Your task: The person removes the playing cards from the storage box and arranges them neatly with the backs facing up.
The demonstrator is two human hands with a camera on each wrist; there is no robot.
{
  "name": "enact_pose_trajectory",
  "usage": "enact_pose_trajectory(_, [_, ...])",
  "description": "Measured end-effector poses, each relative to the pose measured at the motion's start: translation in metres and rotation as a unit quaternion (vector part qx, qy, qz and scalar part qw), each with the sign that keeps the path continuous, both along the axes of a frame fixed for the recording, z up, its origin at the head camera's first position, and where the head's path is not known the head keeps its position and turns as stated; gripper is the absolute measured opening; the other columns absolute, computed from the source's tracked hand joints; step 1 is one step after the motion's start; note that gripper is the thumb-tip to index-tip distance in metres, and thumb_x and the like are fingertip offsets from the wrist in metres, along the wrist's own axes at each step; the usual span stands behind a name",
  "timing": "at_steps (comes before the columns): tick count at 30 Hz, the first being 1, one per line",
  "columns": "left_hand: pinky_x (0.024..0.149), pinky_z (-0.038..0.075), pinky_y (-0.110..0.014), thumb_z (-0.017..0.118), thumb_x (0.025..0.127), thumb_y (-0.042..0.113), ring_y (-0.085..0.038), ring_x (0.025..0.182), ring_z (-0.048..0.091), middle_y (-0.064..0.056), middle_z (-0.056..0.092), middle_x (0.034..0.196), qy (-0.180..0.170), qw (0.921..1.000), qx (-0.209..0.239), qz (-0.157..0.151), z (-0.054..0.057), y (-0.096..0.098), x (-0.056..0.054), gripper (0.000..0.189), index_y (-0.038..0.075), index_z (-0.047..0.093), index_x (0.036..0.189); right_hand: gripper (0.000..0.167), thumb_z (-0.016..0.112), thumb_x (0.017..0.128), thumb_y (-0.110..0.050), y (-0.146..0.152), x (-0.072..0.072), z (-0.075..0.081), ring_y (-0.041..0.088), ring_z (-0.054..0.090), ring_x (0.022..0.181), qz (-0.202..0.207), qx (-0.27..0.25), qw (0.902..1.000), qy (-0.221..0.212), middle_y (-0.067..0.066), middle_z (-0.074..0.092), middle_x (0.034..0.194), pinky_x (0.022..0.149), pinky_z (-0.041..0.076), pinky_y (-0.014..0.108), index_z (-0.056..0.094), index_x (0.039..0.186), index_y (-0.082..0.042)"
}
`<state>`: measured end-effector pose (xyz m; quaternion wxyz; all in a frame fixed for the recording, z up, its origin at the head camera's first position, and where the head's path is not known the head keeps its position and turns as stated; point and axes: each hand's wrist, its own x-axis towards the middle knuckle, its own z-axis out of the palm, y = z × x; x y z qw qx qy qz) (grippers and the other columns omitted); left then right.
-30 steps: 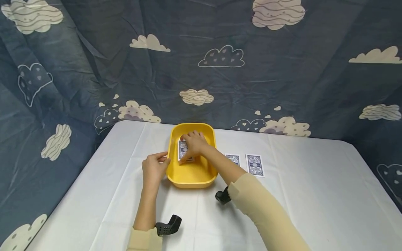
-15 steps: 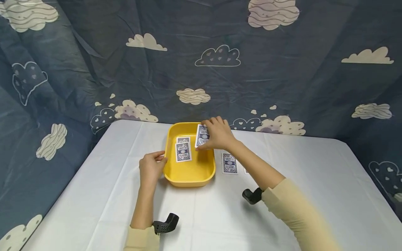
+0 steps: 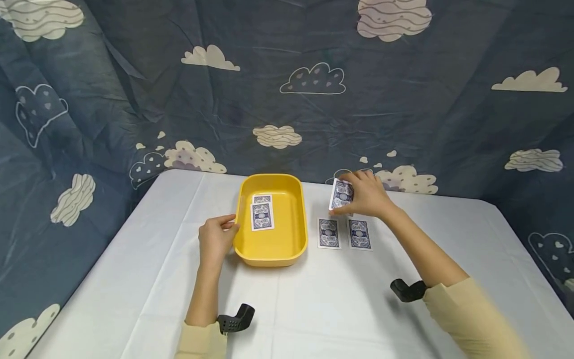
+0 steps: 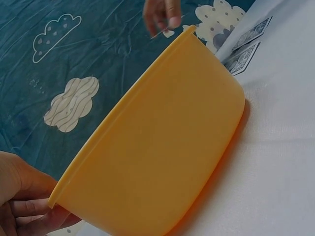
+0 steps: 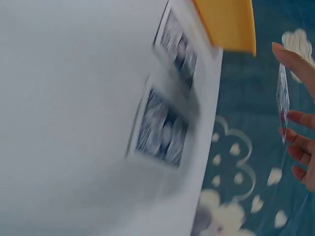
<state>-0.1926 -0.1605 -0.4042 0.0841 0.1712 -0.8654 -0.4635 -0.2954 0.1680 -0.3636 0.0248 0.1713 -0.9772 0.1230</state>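
A playing card [image 3: 342,194] with a blue patterned back is held by its edges between the thumb and fingers of my right hand [image 3: 368,195]. That hand is raised above the table, right of a yellow plastic basin [image 3: 287,249]. The right wrist view shows the held card [image 5: 282,96] nearly edge-on. My left hand [image 3: 216,240] pinches the basin's left rim; in the left wrist view its fingers [image 4: 34,209] meet the rim. Inside the basin, one card [image 3: 262,217] partly overlaps another card [image 3: 262,199], both back up.
Right of the basin, two cards lie back up side by side, a left card [image 3: 329,233] and a right card [image 3: 360,234]. A white cloth covers the table [image 3: 287,309]. Behind it hangs a dark cloud-print curtain [image 3: 251,109].
My right hand has lifted a card from the basin and carried it rightward, over the far side of the two table cards. My left hand has stayed at the basin's rim.
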Motion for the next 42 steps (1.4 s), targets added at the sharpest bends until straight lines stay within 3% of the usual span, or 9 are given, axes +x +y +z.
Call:
enact_pose_trajectory(6, [0.079,0.051,-0.037,0.068,0.080,0.011,-0.026,0.089,0.066,-0.015,0.070,0.095,-0.005,1.0000,-0.001,0.002,0.000,0.000,0.000,0.030,0.004,0.068,0.109,0.104,0.076,0.046,-0.069,0.040,0.006,-0.011,0.042,0.035,0.118,-0.004,0.009,0.9999,-0.013,0.022,0.047,0.128,0.096,0.022,0.063,0.051,0.128,-0.011])
enact_pose_trajectory(12, [0.081,0.051,-0.038,0.069,0.080,0.010,-0.027,0.090,0.066,-0.015,0.070,0.094,0.000,1.0000,0.000,0.001,0.000,0.000,0.000,0.030,0.004,0.068,0.109,0.102,0.077,0.047,-0.067,0.076,0.014,-0.026,0.044,0.031,0.121,-0.007,0.035,0.9990,-0.028,0.023,0.044,0.131,0.088,0.025,0.057,0.049,0.127,-0.010])
enact_pose_trajectory(18, [0.080,0.051,-0.038,0.069,0.080,0.010,-0.027,0.090,0.066,-0.015,0.070,0.095,-0.003,1.0000,0.003,0.005,0.000,-0.001,0.000,0.031,0.005,0.068,0.110,0.098,0.080,0.049,-0.062,0.097,0.024,-0.038,0.045,0.034,0.116,0.000,0.058,0.9963,-0.063,0.026,0.046,0.126,0.088,0.026,0.056,0.050,0.127,-0.010])
enact_pose_trajectory(25, [0.080,0.051,-0.037,0.068,0.080,0.011,-0.026,0.089,0.066,-0.015,0.070,0.095,-0.009,0.9999,0.005,0.005,0.000,0.000,0.000,0.031,0.005,0.067,0.110,0.095,0.081,0.048,-0.060,0.106,0.027,-0.048,0.045,0.038,0.112,0.026,0.072,0.9932,-0.088,0.026,0.049,0.122,0.088,0.029,0.059,0.055,0.124,-0.009])
enact_pose_trajectory(37, [0.085,0.048,-0.039,0.069,0.079,0.012,-0.028,0.092,0.065,-0.015,0.070,0.094,0.004,1.0000,-0.003,0.002,-0.002,-0.002,-0.001,0.030,0.005,0.068,0.109,0.099,0.080,0.046,-0.063,0.107,0.028,-0.055,0.043,0.042,0.109,0.006,0.096,0.9885,-0.117,0.025,0.050,0.121,0.090,0.028,0.060,0.054,0.126,-0.011])
enact_pose_trajectory(42, [0.087,0.048,-0.040,0.068,0.080,0.012,-0.029,0.094,0.064,-0.015,0.070,0.095,0.000,1.0000,-0.002,-0.002,-0.002,-0.002,-0.001,0.030,0.005,0.068,0.109,0.097,0.077,0.054,-0.063,0.095,0.027,-0.044,0.048,0.037,0.117,0.007,0.039,0.9949,-0.092,0.028,0.044,0.129,0.094,0.027,0.066,0.049,0.128,-0.008])
